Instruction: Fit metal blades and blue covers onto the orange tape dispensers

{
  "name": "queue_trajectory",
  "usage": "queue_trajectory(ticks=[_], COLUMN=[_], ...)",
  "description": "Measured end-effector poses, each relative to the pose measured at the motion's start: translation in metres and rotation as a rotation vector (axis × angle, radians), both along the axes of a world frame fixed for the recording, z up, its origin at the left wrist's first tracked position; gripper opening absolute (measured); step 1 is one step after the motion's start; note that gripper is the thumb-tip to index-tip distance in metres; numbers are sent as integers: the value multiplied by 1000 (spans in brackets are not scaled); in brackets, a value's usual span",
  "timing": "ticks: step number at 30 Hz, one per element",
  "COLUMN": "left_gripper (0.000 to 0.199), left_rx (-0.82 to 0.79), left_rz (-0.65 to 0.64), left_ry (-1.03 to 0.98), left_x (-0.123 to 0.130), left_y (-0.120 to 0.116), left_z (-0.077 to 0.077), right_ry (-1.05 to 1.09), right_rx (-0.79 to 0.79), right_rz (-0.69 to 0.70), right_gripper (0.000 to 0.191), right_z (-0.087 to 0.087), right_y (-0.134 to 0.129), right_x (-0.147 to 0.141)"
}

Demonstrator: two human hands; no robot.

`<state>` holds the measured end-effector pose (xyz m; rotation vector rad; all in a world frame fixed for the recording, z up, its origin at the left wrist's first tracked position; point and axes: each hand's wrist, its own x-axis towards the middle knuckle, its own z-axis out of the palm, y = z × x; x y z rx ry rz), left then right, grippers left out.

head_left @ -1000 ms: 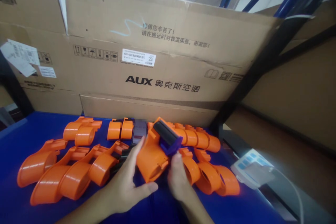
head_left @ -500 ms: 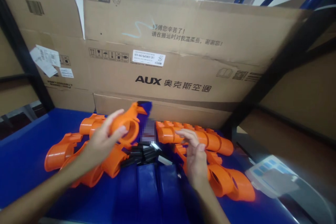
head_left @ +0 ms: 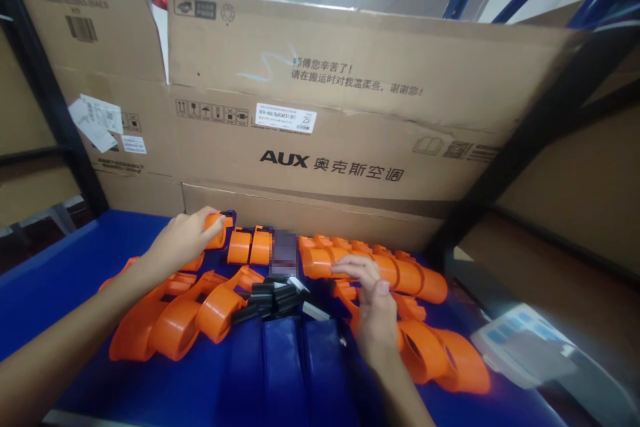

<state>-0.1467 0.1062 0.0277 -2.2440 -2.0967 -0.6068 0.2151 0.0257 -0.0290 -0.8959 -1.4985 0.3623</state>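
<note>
My left hand (head_left: pixel 187 233) is closed around an orange tape dispenser (head_left: pixel 216 232) with a dark blue and black end, at the back left of the blue table. Two similar orange dispensers (head_left: pixel 251 245) stand just to the right of it. In front of my left forearm lie more orange dispensers (head_left: pixel 173 327) in a slanting row. My right hand (head_left: pixel 373 310) hovers over the right-hand group, its fingers loosely bent and apart, with nothing visible in them. Behind its fingers runs a back row of orange dispensers (head_left: pixel 405 273); others (head_left: pixel 425 350) lie beside its wrist.
Black and white small pieces (head_left: pixel 277 297) are heaped mid-table, with dark blue flat strips (head_left: pixel 283 367) in front. A cardboard wall (head_left: pixel 330 193) closes off the back. A grey-white device (head_left: pixel 525 347) sits at the right. Black posts (head_left: pixel 500 180) frame the sides.
My left hand has carried the orange tape dispenser leftward and back, beside the two in the back row. My right hand has hardly moved. The view has shifted slightly.
</note>
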Motion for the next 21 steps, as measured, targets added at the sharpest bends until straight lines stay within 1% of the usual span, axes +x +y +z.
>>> queue_trajectory(ticks=[2, 4, 7, 10, 13, 15, 17, 21], left_gripper=[60, 57, 46, 46, 44, 46, 55, 75], left_rx=[-28, -54, -76, -84, -92, -105, -123, -170], left_rz=[14, 6, -38, -81, -141, -169, -179, -224], left_ry=[61, 118, 188, 228, 252, 255, 240, 184], left_x=[7, 12, 16, 16, 12, 7, -3, -36], left_y=[3, 5, 9, 11, 16, 19, 24, 27], left_z=[-6, -14, -26, -36, -42, -43, -40, -23], right_ry=[2, 1, 5, 8, -3, -6, -2, 16], right_rx=[0, -3, -2, 1, 5, 8, 5, -5], right_rz=[-1, 2, 3, -7, -18, -23, -24, -11], right_gripper=[73, 73, 72, 72, 72, 72, 73, 74], right_z=[0, 0, 0, 1, 2, 1, 0, 0], right_y=[0, -1, -2, -3, -3, -3, -3, -4], right_x=[1, 1, 1, 1, 1, 1, 1, 2])
